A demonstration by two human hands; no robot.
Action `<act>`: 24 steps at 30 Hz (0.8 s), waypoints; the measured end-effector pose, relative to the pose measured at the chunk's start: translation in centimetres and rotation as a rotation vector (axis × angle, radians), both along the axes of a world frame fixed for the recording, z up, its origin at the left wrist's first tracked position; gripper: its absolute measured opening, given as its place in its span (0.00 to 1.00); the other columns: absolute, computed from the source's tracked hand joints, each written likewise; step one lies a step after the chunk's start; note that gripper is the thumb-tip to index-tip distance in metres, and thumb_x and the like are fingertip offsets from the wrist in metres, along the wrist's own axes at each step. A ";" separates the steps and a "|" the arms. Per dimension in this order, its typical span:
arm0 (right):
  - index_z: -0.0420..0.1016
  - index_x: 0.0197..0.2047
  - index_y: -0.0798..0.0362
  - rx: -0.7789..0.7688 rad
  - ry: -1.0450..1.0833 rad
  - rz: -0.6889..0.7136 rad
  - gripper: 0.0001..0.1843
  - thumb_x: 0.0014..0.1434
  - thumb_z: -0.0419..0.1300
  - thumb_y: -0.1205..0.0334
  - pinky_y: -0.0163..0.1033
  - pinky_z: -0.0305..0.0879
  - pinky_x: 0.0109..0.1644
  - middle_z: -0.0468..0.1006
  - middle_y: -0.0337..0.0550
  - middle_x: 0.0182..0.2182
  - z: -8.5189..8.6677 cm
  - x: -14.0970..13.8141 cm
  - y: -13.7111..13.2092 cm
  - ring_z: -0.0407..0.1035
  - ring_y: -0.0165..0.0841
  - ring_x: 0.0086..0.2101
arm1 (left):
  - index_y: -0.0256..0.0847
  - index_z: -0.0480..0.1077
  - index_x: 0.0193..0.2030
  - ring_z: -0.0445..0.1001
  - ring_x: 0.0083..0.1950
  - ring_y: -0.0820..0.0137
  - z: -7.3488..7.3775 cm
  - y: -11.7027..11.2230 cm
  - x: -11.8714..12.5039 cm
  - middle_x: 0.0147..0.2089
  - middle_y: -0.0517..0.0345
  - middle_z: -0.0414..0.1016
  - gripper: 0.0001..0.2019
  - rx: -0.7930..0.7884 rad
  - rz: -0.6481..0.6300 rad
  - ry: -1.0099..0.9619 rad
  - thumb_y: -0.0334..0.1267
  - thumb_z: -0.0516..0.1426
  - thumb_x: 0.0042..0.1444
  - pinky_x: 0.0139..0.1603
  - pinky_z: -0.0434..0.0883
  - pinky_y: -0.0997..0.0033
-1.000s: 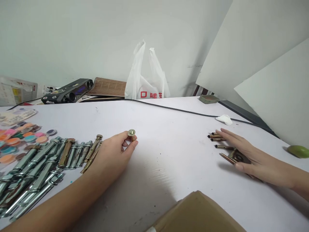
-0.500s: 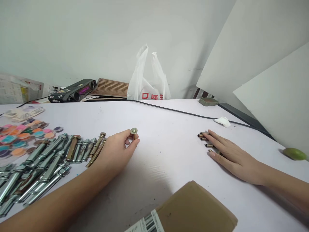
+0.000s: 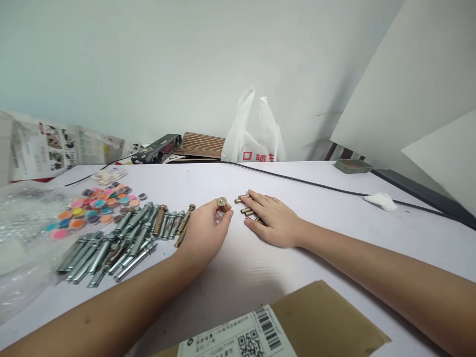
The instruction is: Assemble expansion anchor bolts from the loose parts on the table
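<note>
Pinching bolt (image 3: 222,203); bag (image 3: 256,139) print red, unreadable.

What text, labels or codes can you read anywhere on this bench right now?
White plastic bag: red characters, first reads "口", the rest cut off by the table edge.
Label on cardboard box: barcode and QR code, print too small to read.
Leaflets against the wall: too blurred to read.

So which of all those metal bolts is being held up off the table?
The brass bolt pinched in the left hand. The silver bolts all lie flat in a pile.
</note>
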State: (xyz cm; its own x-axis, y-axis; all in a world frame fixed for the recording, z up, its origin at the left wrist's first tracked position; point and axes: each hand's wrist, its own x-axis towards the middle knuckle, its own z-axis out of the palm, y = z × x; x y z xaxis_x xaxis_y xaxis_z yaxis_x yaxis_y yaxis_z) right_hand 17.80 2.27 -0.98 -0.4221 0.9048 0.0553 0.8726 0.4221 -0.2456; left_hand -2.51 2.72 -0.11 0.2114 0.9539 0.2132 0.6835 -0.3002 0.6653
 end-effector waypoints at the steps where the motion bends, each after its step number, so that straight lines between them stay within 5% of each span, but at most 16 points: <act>1: 0.41 0.70 0.45 0.000 0.008 0.012 0.36 0.64 0.39 0.40 0.55 0.42 0.66 0.40 0.46 0.68 0.0 -0.7 0.5 0.39 0.43 0.65 | 0.42 0.71 0.37 0.71 0.32 0.69 -0.1 0.0 -0.1 0.31 0.60 0.75 0.11 0.008 0.020 -0.020 0.44 0.52 0.57 0.35 0.64 0.71; 5: 0.44 0.70 0.47 -0.003 0.056 0.059 0.37 0.63 0.41 0.40 0.55 0.41 0.66 0.41 0.47 0.68 -0.2 -2.3 1.7 0.41 0.45 0.65 | 0.41 0.70 0.37 0.70 0.30 0.70 -0.3 -0.1 -0.2 0.30 0.60 0.74 0.10 0.004 0.024 -0.012 0.43 0.51 0.58 0.32 0.64 0.71; 9: 0.54 0.66 0.48 0.014 0.260 0.102 0.33 0.61 0.49 0.45 0.54 0.45 0.65 0.53 0.47 0.65 -0.3 -2.4 2.1 0.45 0.43 0.64 | 0.40 0.70 0.36 0.69 0.30 0.69 -0.2 -0.1 0.1 0.31 0.58 0.74 0.09 0.003 0.005 0.057 0.39 0.50 0.59 0.31 0.61 0.70; 15: 0.63 0.59 0.47 -0.095 0.693 -0.071 0.23 0.60 0.49 0.58 0.41 0.67 0.50 0.70 0.42 0.54 0.3 -0.9 3.0 0.69 0.34 0.47 | 0.40 0.69 0.35 0.68 0.32 0.68 -0.3 0.2 0.4 0.34 0.56 0.75 0.09 0.019 0.017 0.141 0.38 0.50 0.59 0.32 0.60 0.69; 20: 0.71 0.51 0.47 0.024 0.591 -0.235 0.18 0.58 0.53 0.58 0.43 0.61 0.52 0.69 0.43 0.53 1.0 1.5 4.9 0.64 0.39 0.51 | 0.41 0.69 0.31 0.67 0.29 0.70 -0.4 0.2 0.3 0.29 0.59 0.73 0.11 -0.049 0.042 0.131 0.43 0.50 0.58 0.29 0.58 0.71; 24: 0.77 0.37 0.50 -0.080 0.461 -0.169 0.14 0.55 0.57 0.51 0.41 0.63 0.42 0.77 0.44 0.35 0.6 1.9 5.8 0.70 0.36 0.37 | 0.42 0.69 0.33 0.67 0.29 0.70 -0.4 0.2 0.3 0.30 0.60 0.74 0.10 -0.048 0.046 0.118 0.43 0.51 0.57 0.29 0.59 0.71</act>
State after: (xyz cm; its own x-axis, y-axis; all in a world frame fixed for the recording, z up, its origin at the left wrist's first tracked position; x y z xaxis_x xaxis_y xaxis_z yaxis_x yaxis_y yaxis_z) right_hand 19.74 8.09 -0.35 -0.2172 0.9675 0.1294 0.7201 0.2483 -0.6479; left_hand -2.18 2.95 -0.51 0.1880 0.9717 0.1429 0.7702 -0.2362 0.5925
